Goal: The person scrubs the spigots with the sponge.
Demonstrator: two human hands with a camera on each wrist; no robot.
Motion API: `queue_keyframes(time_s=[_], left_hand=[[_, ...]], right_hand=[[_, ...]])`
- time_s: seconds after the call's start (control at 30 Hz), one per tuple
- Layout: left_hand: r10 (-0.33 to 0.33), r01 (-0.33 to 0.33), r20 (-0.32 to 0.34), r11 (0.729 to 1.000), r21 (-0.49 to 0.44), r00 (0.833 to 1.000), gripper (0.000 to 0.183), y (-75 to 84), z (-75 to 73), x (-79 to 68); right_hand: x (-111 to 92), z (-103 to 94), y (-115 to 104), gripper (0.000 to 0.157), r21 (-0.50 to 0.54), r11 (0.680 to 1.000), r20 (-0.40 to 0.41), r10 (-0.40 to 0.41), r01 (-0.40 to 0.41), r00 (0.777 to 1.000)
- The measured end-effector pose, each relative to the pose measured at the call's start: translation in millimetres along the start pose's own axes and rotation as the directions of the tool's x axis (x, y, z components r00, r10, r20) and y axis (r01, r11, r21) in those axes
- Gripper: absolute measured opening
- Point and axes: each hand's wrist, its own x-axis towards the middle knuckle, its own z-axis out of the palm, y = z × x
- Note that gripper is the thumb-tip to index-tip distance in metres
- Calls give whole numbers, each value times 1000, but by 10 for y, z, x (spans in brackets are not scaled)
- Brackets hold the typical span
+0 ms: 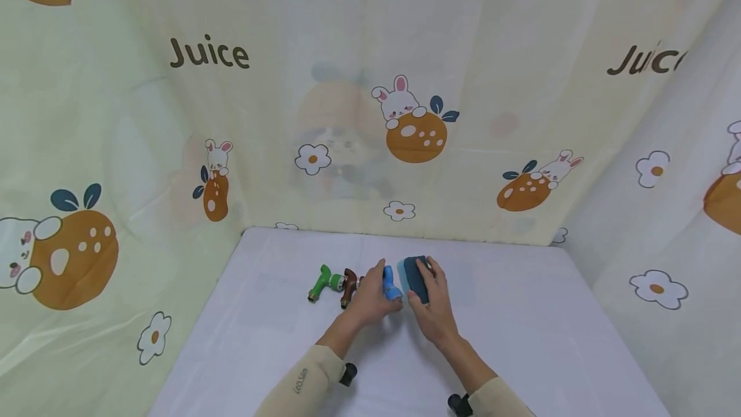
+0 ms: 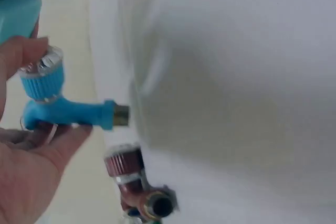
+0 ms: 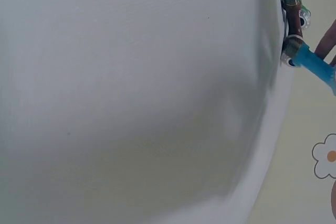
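Observation:
My left hand (image 1: 370, 301) grips a blue water tap (image 1: 390, 285) between thumb and fingers. In the left wrist view the thumb presses on the silver-topped handle of the tap (image 2: 68, 113), while the fingers support its body; its brass-coloured threaded end points away from the palm. Just right of it, my right hand (image 1: 437, 311) holds a sponge-like block (image 1: 415, 280), dark blue on one face and light blue on the other. Its light blue side (image 2: 18, 14) shows at the left wrist view's edge. The right wrist view hardly shows the right hand.
A brown tap (image 1: 349, 288) lies left of the left hand, partly hidden by it. Beside that is a green tap (image 1: 325, 282). All are on a white-covered table (image 1: 521, 340), with printed curtains (image 1: 347, 31) behind and at both sides.

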Motion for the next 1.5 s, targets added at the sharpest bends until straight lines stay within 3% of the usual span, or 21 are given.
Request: queue_keyframes(time_s=[0.13,0.27,0.33,0.53,0.73,0.87,0.97,1.1,1.2,1.33,1.5], left_hand=[[39,-41,-25,992,-115,999,96,-75,-78,-34],[84,-88,-29,956,-281,996,89,-157,-161,-57],[91,-94,-22,943,-318,996,86,-180,-208,-71],[111,-105,-3,939,-328,994,85,-180,-310,-107],[151,-149,-15,943,-299,988,88,-138,-347,-124],[228,-230,-34,947,-225,973,84,-84,-372,-131],[272,-276,-47,944,-179,961,82,-36,-398,-136],[299,-305,-66,942,-142,952,81,22,-432,-125],[312,-321,-83,938,-130,946,81,51,-452,-111],[335,-345,-95,933,-107,937,82,60,-460,-103],[358,-363,-73,928,-78,931,76,58,-464,-128]], right_hand=[[-17,2,-38,72,41,999,21,-36,35,999],[-20,-3,-89,71,98,993,33,-71,68,997],[-19,-5,-122,72,133,988,46,-91,84,995],[-34,20,-241,71,104,984,131,-160,147,978],[-65,69,-338,59,-8,976,122,-214,217,969],[-81,114,-383,58,-73,981,110,-169,178,979],[-71,142,-444,57,-112,988,120,-89,102,989],[-15,173,-557,56,-157,988,114,7,11,993],[40,179,-627,56,-173,985,90,23,-7,996],[86,172,-676,55,-146,988,86,65,-52,994],[92,167,-683,56,-84,988,138,142,-131,980]])
